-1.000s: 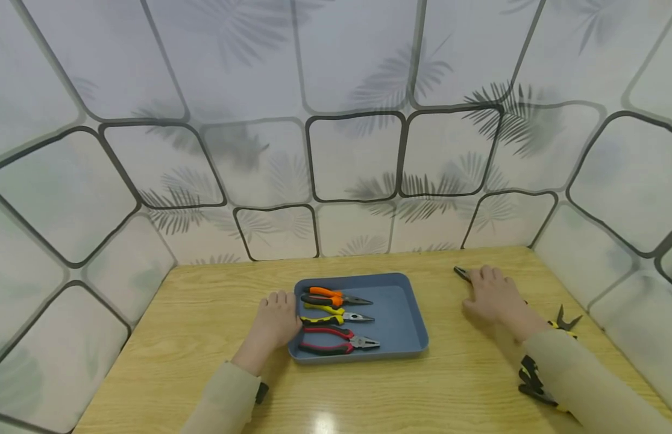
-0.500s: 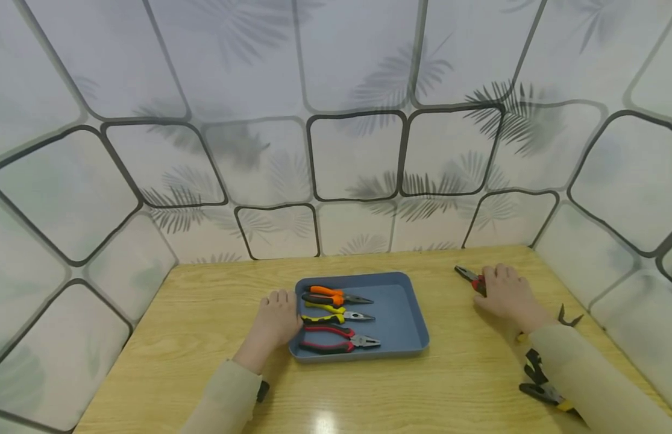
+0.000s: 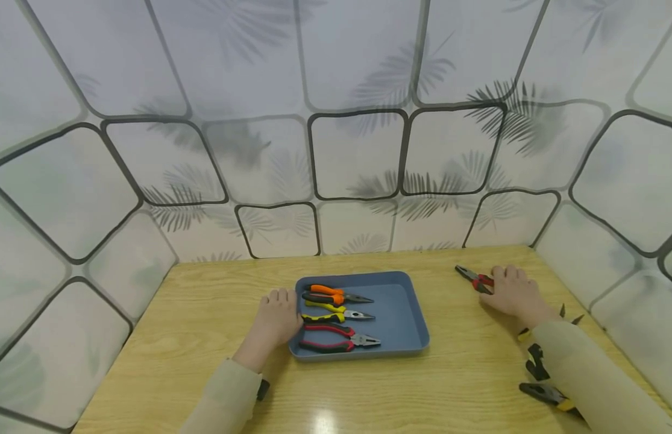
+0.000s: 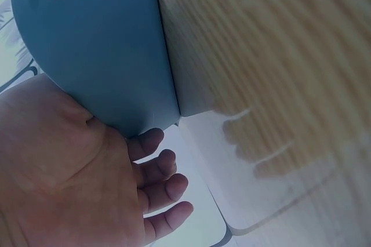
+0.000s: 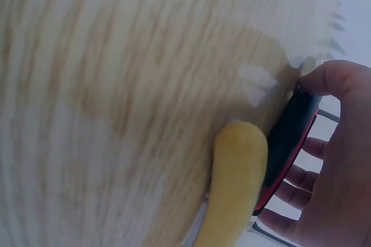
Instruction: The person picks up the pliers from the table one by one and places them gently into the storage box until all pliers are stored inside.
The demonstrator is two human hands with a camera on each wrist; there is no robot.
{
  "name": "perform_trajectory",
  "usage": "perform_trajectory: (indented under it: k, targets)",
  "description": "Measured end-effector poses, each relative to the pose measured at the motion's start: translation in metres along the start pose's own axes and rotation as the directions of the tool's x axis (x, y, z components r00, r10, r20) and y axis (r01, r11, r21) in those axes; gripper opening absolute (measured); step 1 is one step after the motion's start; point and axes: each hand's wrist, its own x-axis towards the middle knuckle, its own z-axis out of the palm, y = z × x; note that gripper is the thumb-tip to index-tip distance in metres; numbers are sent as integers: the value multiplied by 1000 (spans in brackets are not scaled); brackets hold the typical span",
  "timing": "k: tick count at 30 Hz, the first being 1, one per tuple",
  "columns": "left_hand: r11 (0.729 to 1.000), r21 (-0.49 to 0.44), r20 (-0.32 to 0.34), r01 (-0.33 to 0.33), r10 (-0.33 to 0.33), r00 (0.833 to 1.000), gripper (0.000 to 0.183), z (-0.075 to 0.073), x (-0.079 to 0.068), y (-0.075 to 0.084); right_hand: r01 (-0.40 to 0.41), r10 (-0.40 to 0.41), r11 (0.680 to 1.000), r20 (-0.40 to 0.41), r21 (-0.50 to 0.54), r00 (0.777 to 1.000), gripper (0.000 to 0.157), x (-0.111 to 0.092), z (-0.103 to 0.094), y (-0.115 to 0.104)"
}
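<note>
Left hand [image 3: 276,318] grips blue tray [image 3: 401,316] at its left rim; right hand [image 3: 513,294] pinches red-black pliers [image 3: 475,279] by the handle end, right of the tray, on or just above table [image 3: 449,386], can't tell. Firm pinch, tray braced, avoid snagging yellow handle [image 5: 237,166] alongside.

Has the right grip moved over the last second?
Yes: in the head view, the right grip has shifted rightward, farther from the blue-gray tray.
</note>
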Motion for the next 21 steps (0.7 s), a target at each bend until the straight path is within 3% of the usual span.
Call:
perform_trajectory:
  k: [7, 21]
  targets:
    - [1000, -13, -7, -2, 2, 1000, 42, 0, 0, 1, -22, 20, 998, 34, 62, 999, 78, -1, 0, 1]
    - [1000, 0, -4, 3, -3, 1000, 44, -2, 1, 1, -7, 6, 1000, 24, 19, 1000, 80, 2, 11, 5]
